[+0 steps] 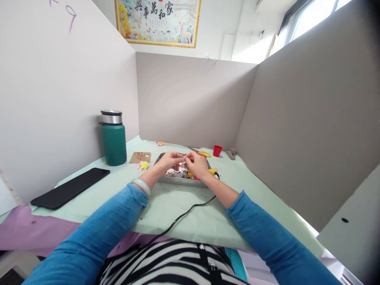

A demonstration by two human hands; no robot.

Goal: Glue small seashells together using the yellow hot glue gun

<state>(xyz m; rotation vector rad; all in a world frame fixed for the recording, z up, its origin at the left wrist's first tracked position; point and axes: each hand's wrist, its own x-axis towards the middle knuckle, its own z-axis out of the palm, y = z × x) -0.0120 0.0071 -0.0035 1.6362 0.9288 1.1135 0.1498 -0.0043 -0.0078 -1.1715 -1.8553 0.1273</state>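
My left hand (170, 160) and my right hand (196, 164) meet over a shallow metal tray (181, 181). Both have their fingertips pinched together around a small whitish piece (184, 158), too small to name. In the tray beneath lie several shell-like bits (170, 172) in white and brown, partly covered by my hands. A yellow tool with a black cord (213, 171) rests at the tray's right side, half hidden behind my right wrist. Just past my right hand lies a pair of scissors with yellow handles (204, 153).
Left stand a green bottle (113, 143) and a flat black slab (71, 188). A brown card (140, 157) and a yellow-white flower (144, 165) lie left of the tray. Behind are an orange piece (160, 143), a red cup (217, 151) and a grey-brown lump (231, 153). Partitions surround the table.
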